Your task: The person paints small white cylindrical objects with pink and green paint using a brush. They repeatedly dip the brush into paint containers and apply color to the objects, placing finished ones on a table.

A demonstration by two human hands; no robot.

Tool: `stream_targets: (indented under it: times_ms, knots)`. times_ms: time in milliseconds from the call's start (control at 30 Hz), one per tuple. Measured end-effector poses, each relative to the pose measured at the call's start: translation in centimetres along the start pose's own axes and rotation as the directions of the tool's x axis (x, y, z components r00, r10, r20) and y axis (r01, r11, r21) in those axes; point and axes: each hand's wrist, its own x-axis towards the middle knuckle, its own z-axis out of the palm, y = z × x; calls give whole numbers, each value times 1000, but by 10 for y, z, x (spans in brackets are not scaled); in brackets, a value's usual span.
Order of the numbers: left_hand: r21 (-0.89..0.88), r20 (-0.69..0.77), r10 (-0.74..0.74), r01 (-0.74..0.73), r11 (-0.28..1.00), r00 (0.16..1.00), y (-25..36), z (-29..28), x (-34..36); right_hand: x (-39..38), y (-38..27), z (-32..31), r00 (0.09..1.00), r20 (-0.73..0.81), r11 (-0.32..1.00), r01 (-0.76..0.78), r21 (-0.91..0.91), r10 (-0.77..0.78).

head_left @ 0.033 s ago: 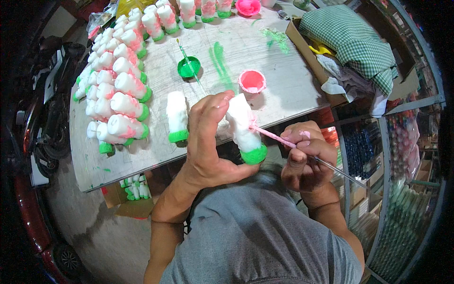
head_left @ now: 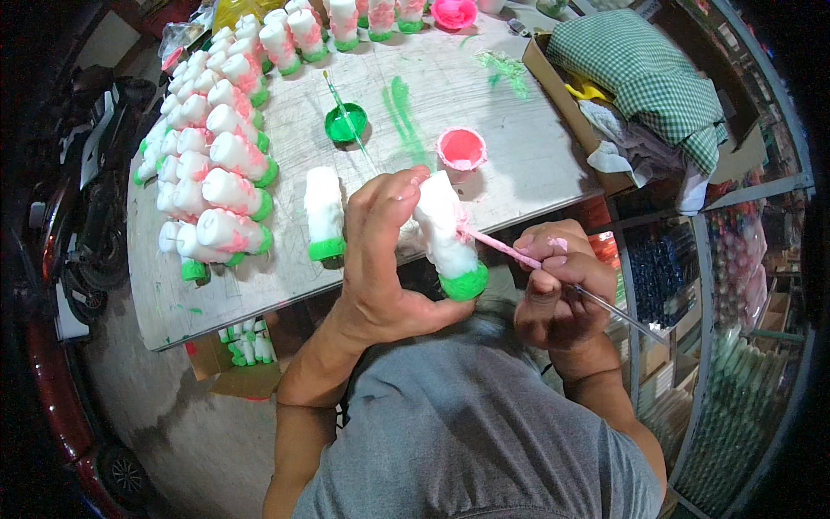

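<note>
My left hand [head_left: 373, 264] holds a white moulded candle [head_left: 445, 227] with a green base, gripped between thumb and fingertips at its two ends. It tilts above the table's near edge. In my right hand [head_left: 566, 281] is a thin paintbrush [head_left: 501, 246], its pink-coated end touching the candle's side, where some pink paint shows. Pink paint also marks a right finger. A second white candle with a green base [head_left: 325, 212] stands on the table left of my left hand, without pink on its visible side. Beyond my hands sits a small cup of pink paint [head_left: 461, 151].
Rows of candles painted white, pink and green [head_left: 233, 156] fill the left of the table [head_left: 285, 112]. A brush [head_left: 333, 91] lies across a green paint dish [head_left: 346, 125]. A cardboard box with cloths [head_left: 562, 99] stands right, near shelves [head_left: 718, 346]. Another box [head_left: 246, 381] sits below.
</note>
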Motion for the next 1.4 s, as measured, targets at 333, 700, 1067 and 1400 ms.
stream_targets:
  times_ms: [333,700,1067,1400]
  knots:
    - [266,-32,157,-143,953,987,-2,2,-4,7,-6,1,981,153,977,144,-159,-120]
    - [279,-64,188,-163,946,980,-1,7,-9,-10,6,7,966,191,982,185,-50,-172]
    - [298,-44,175,-155,942,984,3,8,-8,0,-7,4,964,253,983,117,-139,-79]
    - [308,-69,184,-154,939,981,-1,13,-6,1,-2,9,986,90,974,152,-170,-138]
